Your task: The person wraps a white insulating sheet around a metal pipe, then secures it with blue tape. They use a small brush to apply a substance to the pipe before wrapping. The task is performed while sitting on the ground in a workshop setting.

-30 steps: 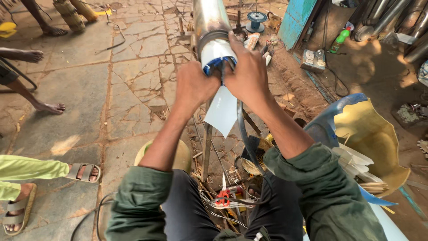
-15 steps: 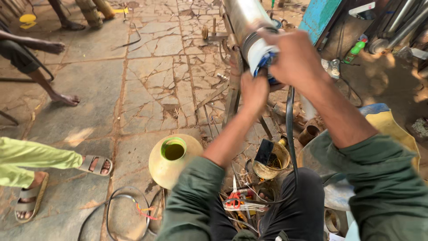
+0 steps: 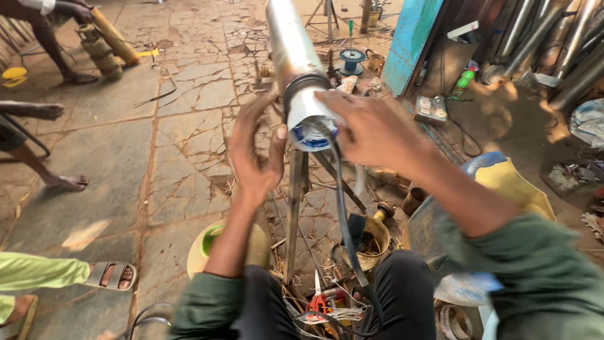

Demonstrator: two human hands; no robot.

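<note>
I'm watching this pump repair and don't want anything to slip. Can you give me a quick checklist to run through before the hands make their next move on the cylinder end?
1. Left hand supports the white wrapped end of the metal cylinder: ok, thumb and palm against it.
2. Right hand on the same end: ok, fingers lie over it.
3. Cylinder rests steady on the metal stand: cannot tell, the contact is hidden.
4. Black cable hangs free from the end: ok, it drops between the knees.
5. Floor below clear: not ok, a brass pot and red-handled pliers lie there.
</note>
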